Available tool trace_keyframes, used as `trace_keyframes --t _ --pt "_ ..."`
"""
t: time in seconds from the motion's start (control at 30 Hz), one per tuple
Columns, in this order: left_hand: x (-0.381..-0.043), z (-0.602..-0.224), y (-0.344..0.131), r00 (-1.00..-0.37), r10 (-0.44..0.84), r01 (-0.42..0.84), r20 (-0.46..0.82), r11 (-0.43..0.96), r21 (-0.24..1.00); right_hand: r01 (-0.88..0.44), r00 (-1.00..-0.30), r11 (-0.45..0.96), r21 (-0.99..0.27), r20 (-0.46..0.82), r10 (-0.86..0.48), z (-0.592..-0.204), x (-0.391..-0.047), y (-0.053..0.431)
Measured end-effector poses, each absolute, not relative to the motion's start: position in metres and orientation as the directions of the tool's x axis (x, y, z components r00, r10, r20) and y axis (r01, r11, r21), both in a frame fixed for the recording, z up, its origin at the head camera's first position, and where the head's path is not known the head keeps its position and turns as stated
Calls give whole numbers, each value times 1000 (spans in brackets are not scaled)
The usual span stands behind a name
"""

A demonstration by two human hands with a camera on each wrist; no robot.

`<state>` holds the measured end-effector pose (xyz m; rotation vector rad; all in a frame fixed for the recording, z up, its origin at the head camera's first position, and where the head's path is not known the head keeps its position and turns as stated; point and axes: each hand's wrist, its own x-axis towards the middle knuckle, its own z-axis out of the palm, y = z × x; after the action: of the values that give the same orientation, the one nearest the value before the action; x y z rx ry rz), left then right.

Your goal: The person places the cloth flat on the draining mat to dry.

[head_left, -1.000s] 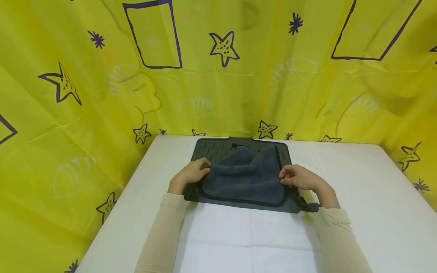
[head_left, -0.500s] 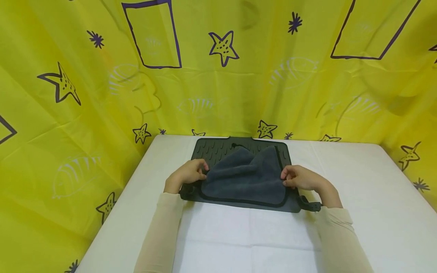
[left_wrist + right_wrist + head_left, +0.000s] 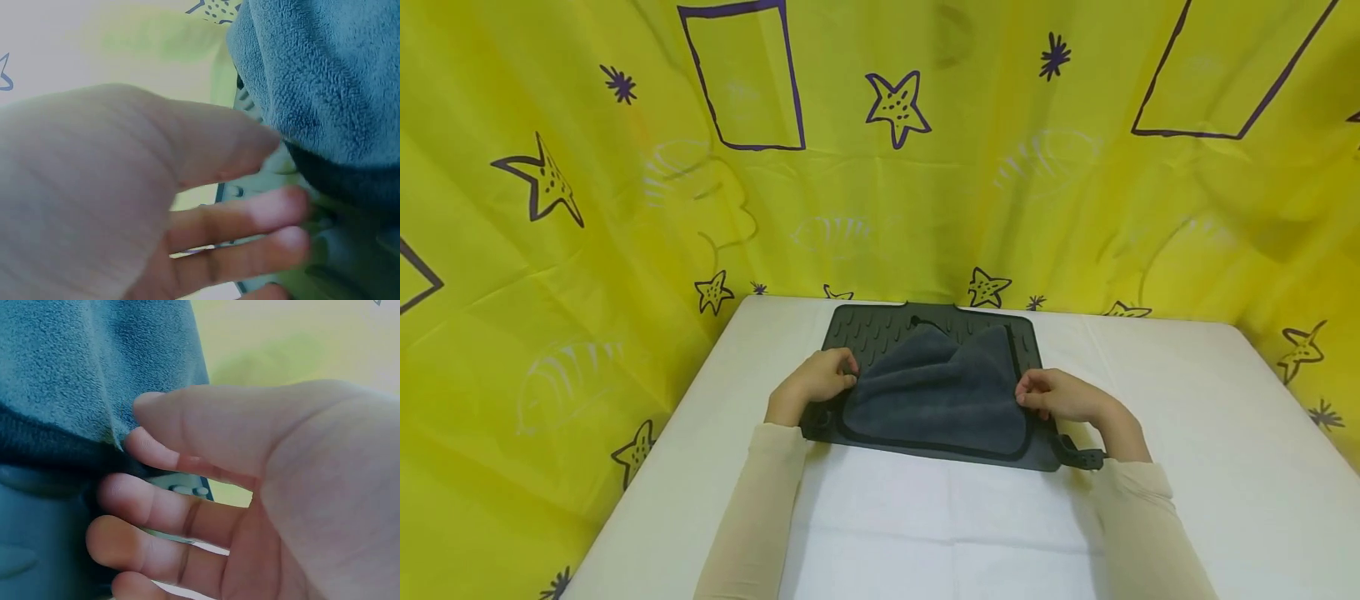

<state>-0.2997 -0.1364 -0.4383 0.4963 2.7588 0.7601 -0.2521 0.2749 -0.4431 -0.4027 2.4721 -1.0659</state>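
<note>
A dark blue-grey cloth [image 3: 940, 408] with a black border lies folded and rumpled, its upper part bunched into two peaks. Under it is a dark ridged mat [image 3: 868, 329]. At the cloth's left edge, my left hand [image 3: 814, 379] pinches the fabric; in the left wrist view the thumb meets the plush edge, the index finger is hidden, and other fingers hang below over the mat. My right hand [image 3: 1067, 395] pinches the right edge between thumb and index finger, drawing a crease in the right wrist view. Its other fingers are loosely curled beside the border.
The mat lies on a white-covered table [image 3: 1172, 392] near its far edge. Behind and at the sides hangs a yellow curtain [image 3: 940, 192] printed with stars and fish. Black straps [image 3: 1078, 454] sit at both wrists, beside the mat's front corners.
My left hand has shifted slightly left, and the cloth's left edge now has a longer, flatter fold. My right hand stays at the right edge with little movement. The head view tilts slightly.
</note>
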Motion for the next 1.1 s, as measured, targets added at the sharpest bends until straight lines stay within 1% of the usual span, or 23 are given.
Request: trace_keyframes --t 0.1,0.2,0.37,0.57,0.67,0.77,0.87,0.97,1.1 --pt "-300 -436 -136 -926 369 272 -74 792 547 -101 -883 683 -723 -251 -396 -440 -252 275" --pt "-301 -437 -131 -929 370 295 -23 774 561 -73 -907 688 -722 -240 -348 -442 -250 276" --pt "-303 -433 -125 -928 364 336 72 741 582 -74 -946 682 -728 -165 -279 -444 -253 274" --pt "-311 -421 -118 -913 394 383 109 733 562 -102 -964 629 -770 -81 -254 -444 -255 271" --pt "-324 -418 -111 -896 434 410 96 724 555 -71 -971 604 -794 -82 -223 -444 -258 268" --pt "-339 -420 -104 -882 469 416 49 724 550 -31 -971 585 -810 -114 -209 -444 -263 264" --pt "-354 -425 -96 -870 493 406 -11 730 550 -2 -965 553 -833 -144 -220 -443 -272 260" --pt "-366 -430 -90 -864 499 377 -62 725 577 15 -957 509 -861 -161 -243 -443 -281 258" --pt "-378 -435 -83 -869 489 345 -79 711 613 40 -945 456 -889 -181 -271 -443 -294 258"
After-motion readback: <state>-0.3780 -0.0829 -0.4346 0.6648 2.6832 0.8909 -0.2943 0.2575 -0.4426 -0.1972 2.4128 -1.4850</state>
